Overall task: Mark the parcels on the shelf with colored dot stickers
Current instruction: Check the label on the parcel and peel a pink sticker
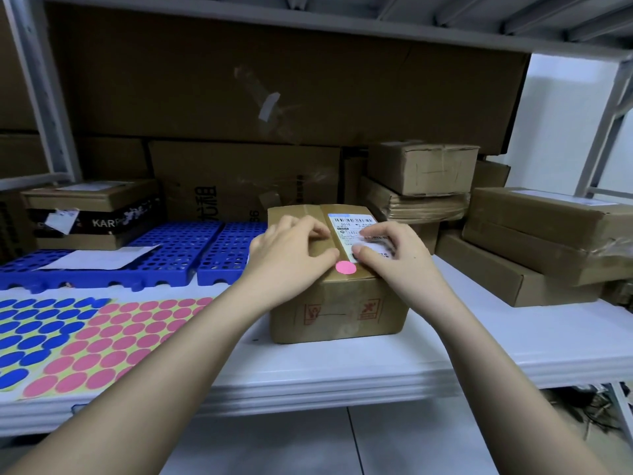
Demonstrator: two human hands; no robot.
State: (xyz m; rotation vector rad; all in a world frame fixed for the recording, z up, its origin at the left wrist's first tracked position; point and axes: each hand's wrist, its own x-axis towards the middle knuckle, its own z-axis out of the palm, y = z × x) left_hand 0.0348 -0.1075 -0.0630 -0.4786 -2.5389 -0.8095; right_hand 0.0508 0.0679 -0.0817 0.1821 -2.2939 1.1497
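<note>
The white shelf (pixel 376 365) carries a cardboard parcel (pixel 337 310) at centre. At left lie a blue dot sticker sheet (pixel 30 332) and a pink dot sticker sheet (pixel 113 341). Blue perforated trays (pixel 171 255) sit behind them. Stacked cardboard boxes (pixel 534 241) occupy the right.

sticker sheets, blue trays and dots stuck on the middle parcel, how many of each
Sticker sheets: 2, blue and pink
Blue trays: 2, left and right
Dots on the parcel: 1, pink
Total: 5
</note>
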